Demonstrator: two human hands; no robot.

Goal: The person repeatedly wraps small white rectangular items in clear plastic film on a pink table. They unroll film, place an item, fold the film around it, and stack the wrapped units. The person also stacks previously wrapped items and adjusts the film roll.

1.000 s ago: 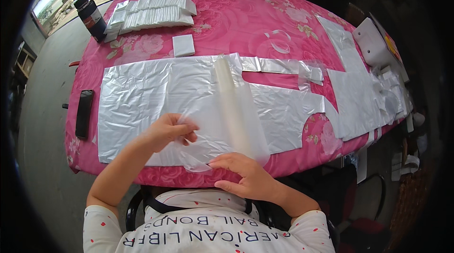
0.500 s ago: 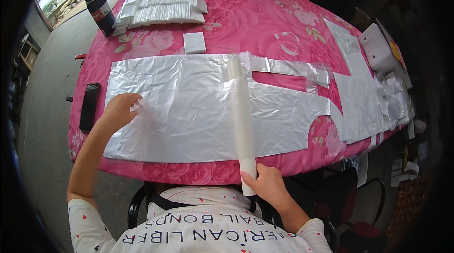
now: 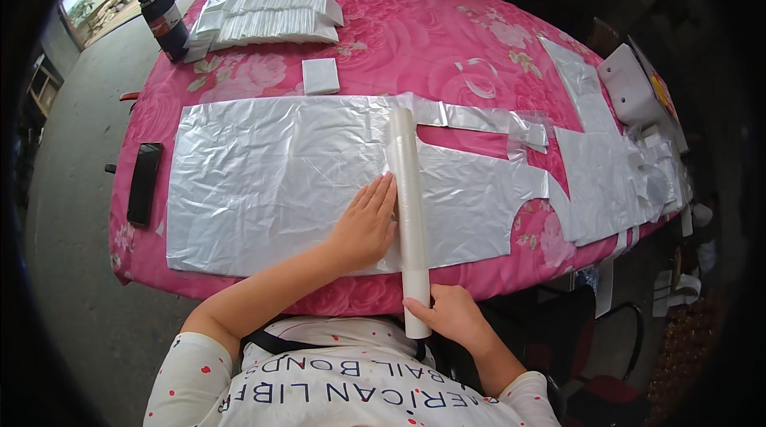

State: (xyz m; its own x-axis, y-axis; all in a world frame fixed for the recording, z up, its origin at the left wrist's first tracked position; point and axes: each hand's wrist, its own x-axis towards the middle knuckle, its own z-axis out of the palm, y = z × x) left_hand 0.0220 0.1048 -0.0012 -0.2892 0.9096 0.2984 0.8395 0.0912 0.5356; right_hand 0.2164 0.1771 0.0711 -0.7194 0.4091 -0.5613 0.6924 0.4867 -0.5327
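Observation:
A white plastic apron [image 3: 239, 187] lies spread flat across the table, its cut-out straps pointing right. Across it, from near to far, rests a long pale roll [image 3: 411, 211], apparently wrapped with clear film. My right hand [image 3: 451, 314] grips the roll's near end, just off the table's front edge, thumb on top. My left hand [image 3: 363, 223] lies flat on the plastic just left of the roll, fingers straight and close together, fingertips at or beside the roll. Whether they touch it I cannot tell. Beyond the apron sits a small folded white plastic square [image 3: 320, 76].
Rows of folded white packets [image 3: 275, 18] stand at the far left beside a dark jar [image 3: 163, 18]. A black phone [image 3: 144, 184] lies at the left edge. More plastic sheets [image 3: 598, 179] and a white box [image 3: 630, 84] occupy the right. The pink floral tablecloth [image 3: 399, 28] covers the table.
My left hand has come from the left part of the apron rightward to the roll and flattened out. The right hand keeps its grip on the roll's near end.

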